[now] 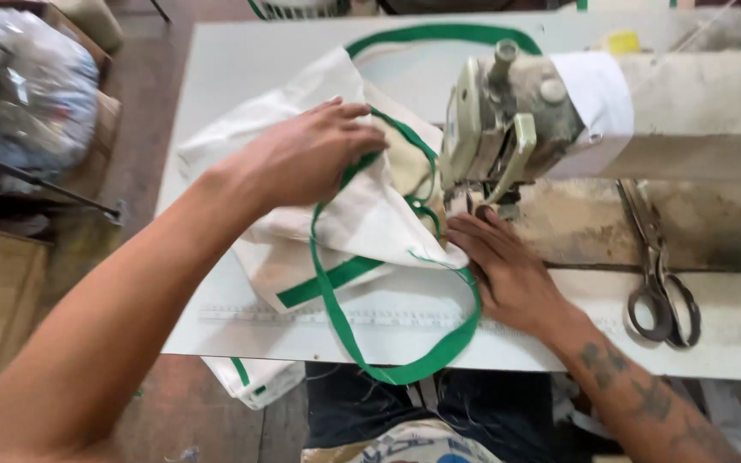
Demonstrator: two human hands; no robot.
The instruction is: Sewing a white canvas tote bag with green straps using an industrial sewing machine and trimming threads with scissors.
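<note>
— Two hands down?
— Yes. From the head view, my left hand (315,154) lies open, fingers flat on the white bag (362,214) at ten o'clock from the sewing machine (508,120).
— And the right?
— My right hand (508,270) presses open on the bag's edge by the green strap (340,321), at six o'clock under the needle. Scissors (662,274) rest on the counter (242,60) at three o'clock.

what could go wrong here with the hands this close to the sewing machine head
The right hand lies flat on the white bag right under the sewing machine head, so fingertips could drift toward the needle area. The green strap loops loose over the table edge and could snag or pull the fabric askew. The left hand bunches the cloth, which may feed unevenly.
</note>
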